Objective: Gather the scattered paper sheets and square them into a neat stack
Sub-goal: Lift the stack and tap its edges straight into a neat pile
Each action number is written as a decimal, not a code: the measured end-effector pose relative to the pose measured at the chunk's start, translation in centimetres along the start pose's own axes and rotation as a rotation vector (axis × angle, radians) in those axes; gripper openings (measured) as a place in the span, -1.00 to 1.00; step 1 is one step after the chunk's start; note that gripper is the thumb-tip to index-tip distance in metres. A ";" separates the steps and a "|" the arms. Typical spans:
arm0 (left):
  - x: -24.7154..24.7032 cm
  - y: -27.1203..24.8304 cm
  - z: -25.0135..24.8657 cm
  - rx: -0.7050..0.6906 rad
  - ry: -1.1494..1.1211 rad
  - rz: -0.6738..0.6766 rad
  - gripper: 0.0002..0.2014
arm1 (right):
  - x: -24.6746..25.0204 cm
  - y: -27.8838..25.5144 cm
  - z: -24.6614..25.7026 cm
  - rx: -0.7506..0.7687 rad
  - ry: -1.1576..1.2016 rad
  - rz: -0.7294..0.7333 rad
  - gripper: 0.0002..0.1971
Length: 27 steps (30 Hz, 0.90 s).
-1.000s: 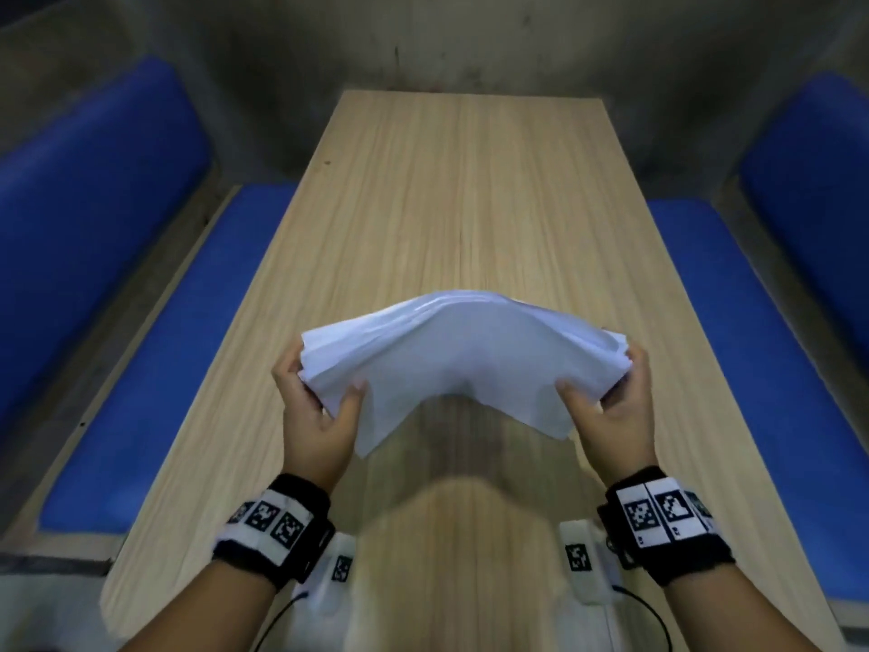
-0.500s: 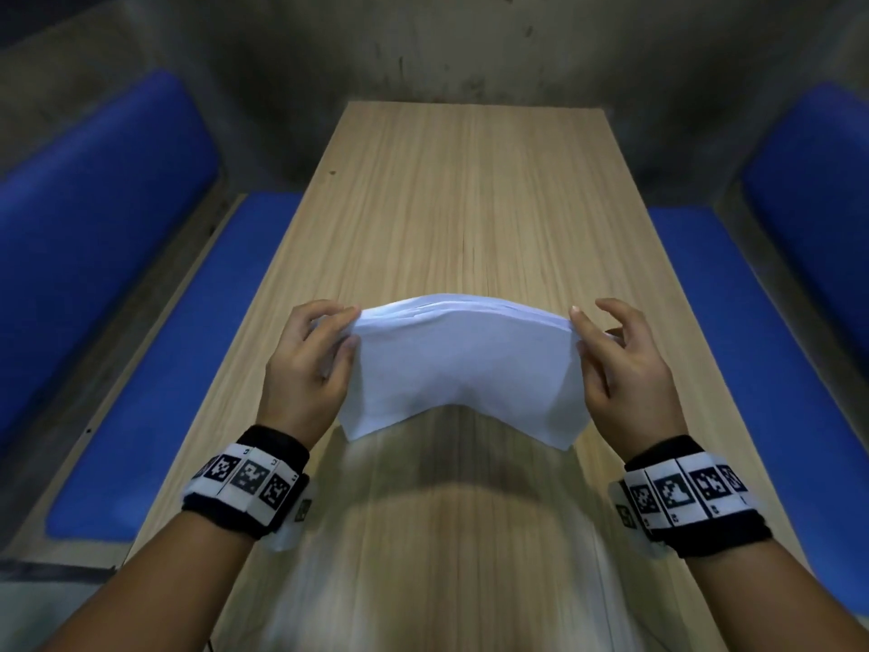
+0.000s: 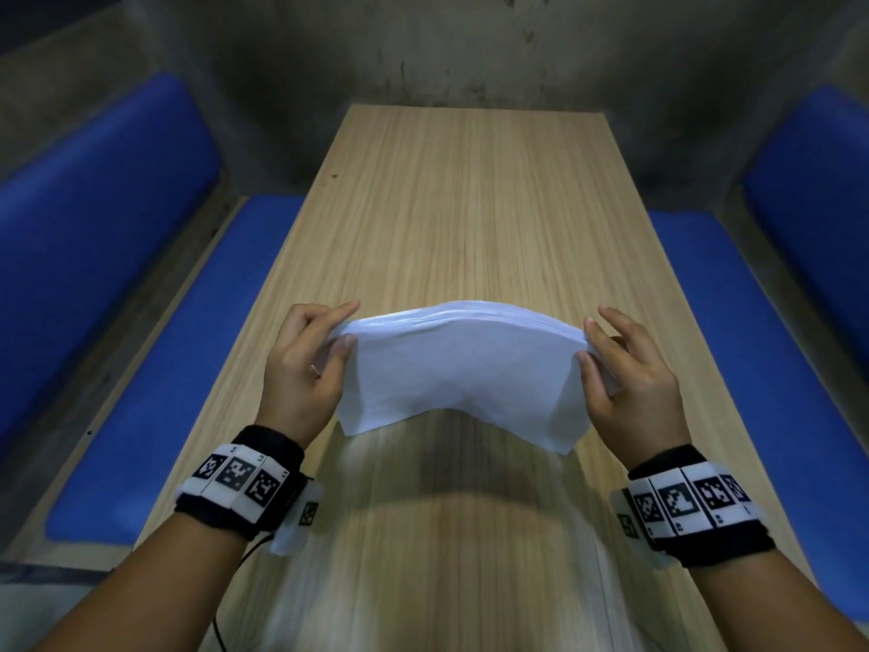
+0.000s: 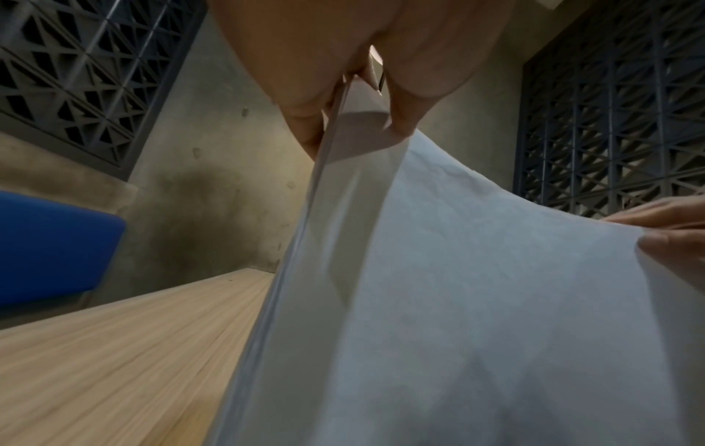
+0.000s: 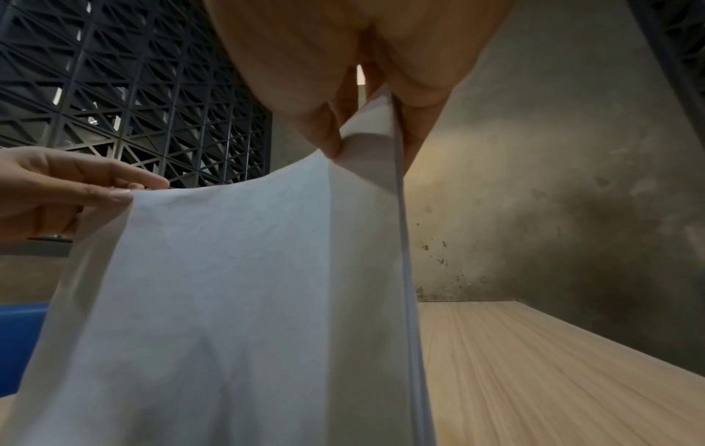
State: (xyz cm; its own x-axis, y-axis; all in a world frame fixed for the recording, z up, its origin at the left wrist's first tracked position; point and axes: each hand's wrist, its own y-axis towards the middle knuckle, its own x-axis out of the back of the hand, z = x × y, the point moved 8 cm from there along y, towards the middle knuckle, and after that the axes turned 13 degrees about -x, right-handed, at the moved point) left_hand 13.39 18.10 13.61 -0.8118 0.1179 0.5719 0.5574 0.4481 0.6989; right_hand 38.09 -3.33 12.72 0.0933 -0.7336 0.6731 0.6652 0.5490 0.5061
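A stack of white paper sheets (image 3: 463, 374) stands almost upright over the wooden table (image 3: 470, 204), bowed upward in the middle, its lower edge hanging toward me. My left hand (image 3: 341, 329) pinches the stack's left edge between thumb and fingers. My right hand (image 3: 590, 338) pinches the right edge the same way. In the left wrist view the paper sheets (image 4: 477, 301) hang down from my left hand (image 4: 356, 120), with the layered edge showing. In the right wrist view the paper sheets (image 5: 236, 301) hang from my right hand (image 5: 366, 132). Whether the lower edge touches the table is unclear.
Blue padded benches run along the left side (image 3: 141, 369) and the right side (image 3: 752, 369) of the table. A stained concrete wall (image 3: 446, 49) closes the far end. Dark lattice panels (image 5: 133, 105) sit high on the walls.
The stack has swung from lying arched and nearly flat to standing almost upright. Both hands have turned from gripping underneath at the near corners to pinching the side edges near the top.
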 end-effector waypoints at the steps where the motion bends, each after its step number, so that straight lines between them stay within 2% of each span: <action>1: 0.0 0.1 0.0 0.003 -0.015 0.000 -0.73 | 0.0 0.0 0.0 -0.003 0.011 0.001 -0.67; 6: 0.3 0.3 0.0 -0.028 -0.057 -0.056 -0.79 | -0.1 -0.1 -0.2 -0.024 0.040 0.000 -0.67; 13: 0.1 0.2 0.3 -0.175 0.006 0.055 -0.77 | 0.2 0.1 -0.6 -0.034 0.086 0.001 -0.67; 14: 0.1 0.3 0.3 -0.184 0.006 0.075 -0.78 | 0.2 0.2 -0.9 -0.079 0.137 0.020 -0.63; 16: 0.0 0.4 0.3 -0.185 -0.002 0.123 -0.78 | -0.8 0.2 -2.9 -0.317 0.317 0.121 -0.44; 17: -0.1 0.5 0.2 -0.175 0.005 0.159 -0.77 | -1.6 -0.1 -4.0 -0.478 0.453 0.188 -0.39; 18: -0.3 0.6 0.2 -0.158 0.033 0.207 -0.75 | -2.5 -0.6 -4.8 -0.610 0.574 0.238 -0.44; 19: -0.6 0.8 0.1 -0.132 0.083 0.262 -0.71 | -3.3 -1.0 -5.3 -0.688 0.657 0.271 -0.58; 20: -0.9 1.0 0.1 -0.102 0.156 0.323 -0.65 | -3.9 -1.3 -5.6 -0.723 0.671 0.285 -0.70; 21: -1.2 1.2 0.0 -0.083 0.258 0.392 -0.58 | -4.2 -1.4 -5.8 -0.744 0.672 0.292 -0.74; 24: -3.1 2.5 -1.0 -0.095 0.598 0.628 -0.55 | -4.8 -1.6 -5.9 -0.768 0.709 0.285 -0.75; 27: -6.7 4.1 -3.0 -0.095 0.618 0.773 -0.54 | -5.0 -1.6 -5.7 -0.764 0.745 0.284 -0.71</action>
State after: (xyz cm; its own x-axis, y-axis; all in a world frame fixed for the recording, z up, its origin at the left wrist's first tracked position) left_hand 21.62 16.46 13.96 -0.0011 -0.1473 0.9891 0.9288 0.3665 0.0556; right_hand 40.81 -2.85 5.50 0.5674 -0.8186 0.0889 0.8075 0.5321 -0.2546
